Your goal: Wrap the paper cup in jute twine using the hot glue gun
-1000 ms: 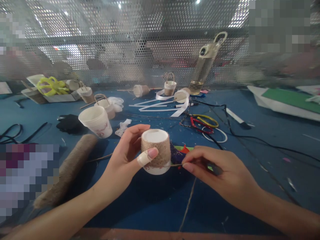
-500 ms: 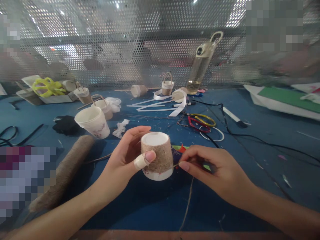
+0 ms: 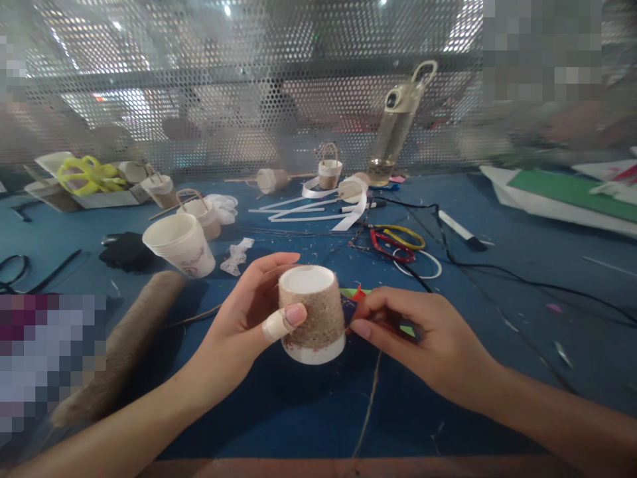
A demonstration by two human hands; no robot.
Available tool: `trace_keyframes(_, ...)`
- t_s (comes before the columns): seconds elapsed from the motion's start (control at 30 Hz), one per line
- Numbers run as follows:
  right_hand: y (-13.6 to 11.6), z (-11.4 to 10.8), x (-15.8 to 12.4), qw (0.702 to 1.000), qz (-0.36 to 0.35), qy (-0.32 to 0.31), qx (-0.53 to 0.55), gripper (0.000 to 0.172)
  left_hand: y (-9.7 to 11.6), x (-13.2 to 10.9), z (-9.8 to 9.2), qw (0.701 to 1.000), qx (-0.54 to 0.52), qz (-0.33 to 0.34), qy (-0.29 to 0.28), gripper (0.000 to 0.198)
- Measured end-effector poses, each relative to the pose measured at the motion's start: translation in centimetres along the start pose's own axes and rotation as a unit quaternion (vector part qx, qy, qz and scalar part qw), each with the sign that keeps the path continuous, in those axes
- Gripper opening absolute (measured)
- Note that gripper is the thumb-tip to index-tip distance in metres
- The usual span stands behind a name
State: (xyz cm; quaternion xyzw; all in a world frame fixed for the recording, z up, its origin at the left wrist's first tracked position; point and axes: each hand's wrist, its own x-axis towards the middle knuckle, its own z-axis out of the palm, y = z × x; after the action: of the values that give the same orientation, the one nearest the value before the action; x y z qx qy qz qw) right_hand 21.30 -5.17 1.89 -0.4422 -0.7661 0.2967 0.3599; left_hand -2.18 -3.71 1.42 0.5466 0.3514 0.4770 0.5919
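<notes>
My left hand (image 3: 249, 318) is wrapped round an upside-down white paper cup (image 3: 311, 313) whose side is mostly covered in wound brown twine; a plaster covers the thumb. My right hand (image 3: 423, 338) is closed in a pinch on the twine strand (image 3: 367, 411) right at the cup's lower right side. The loose strand hangs from that pinch down to the table's front edge. Both hands hover just above the blue table (image 3: 497, 292).
A thick twine roll (image 3: 124, 345) lies at left, a stack of white cups (image 3: 180, 244) behind it. Farther back are small twine baskets (image 3: 328, 172), white ribbon strips (image 3: 308, 212), red and yellow scissors (image 3: 393, 242), black cables (image 3: 497, 272), a bottle (image 3: 398, 126) and a perforated metal screen (image 3: 249, 86).
My right hand has moved left along the strand until its pinch reaches the cup's side. The cup has sunk slightly in view.
</notes>
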Motion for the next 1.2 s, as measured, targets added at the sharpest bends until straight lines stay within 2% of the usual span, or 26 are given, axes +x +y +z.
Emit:
trace_keyframes(0.4, 0.23, 0.08, -0.04, 1.000, -0.015, 0.001, -0.004, 0.013, -0.43, -0.05, -0.36, 0.999, -0.004, 0.012, -0.030, 0.039)
trace_keyframes(1.2, 0.43, 0.31, 0.03, 1.000, -0.024, 0.019, -0.003, 0.012, -0.57, 0.01, -0.49, 1.000, -0.010, 0.001, -0.029, 0.038)
